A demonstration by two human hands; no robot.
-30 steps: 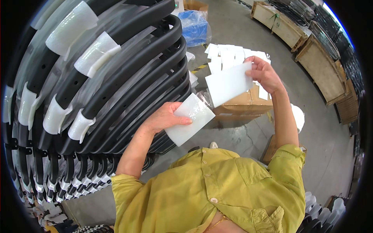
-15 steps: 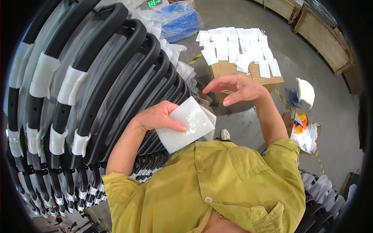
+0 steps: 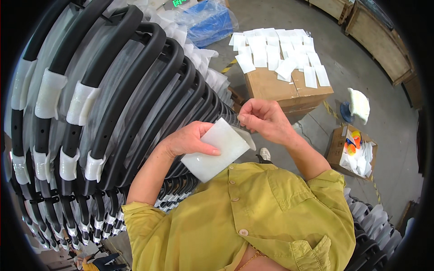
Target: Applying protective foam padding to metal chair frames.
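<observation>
Against the front of my shirt, my left hand [image 3: 190, 141] grips a small stack of white foam sheets [image 3: 221, 151], thumb on top and fingers underneath. At their far right corner the sheets fan slightly apart. My right hand [image 3: 267, 123] is beside that corner, thumb and fingertips pinched together; whatever is between them, if anything, is too small to make out. To my left stands a long row of curved black tube frames [image 3: 110, 117], with clear plastic film between them. White foam pieces [image 3: 50, 93] are wrapped around several of the tubes.
Ahead, a cardboard carton [image 3: 275, 90] has many white sheets [image 3: 260, 49] spread over its top. An open box [image 3: 335, 151] holding white scraps and orange-yellow items is at right, near a white-padded stool [image 3: 359, 106]. Wooden crates [image 3: 377, 43] line the far right. Someone in yellow [image 3: 90, 265] appears lower left.
My right hand has moved down and closed from spread fingers into a pinch near the sheets' corner. My left hand keeps its hold, the stack tilting slightly. A person has appeared at lower left.
</observation>
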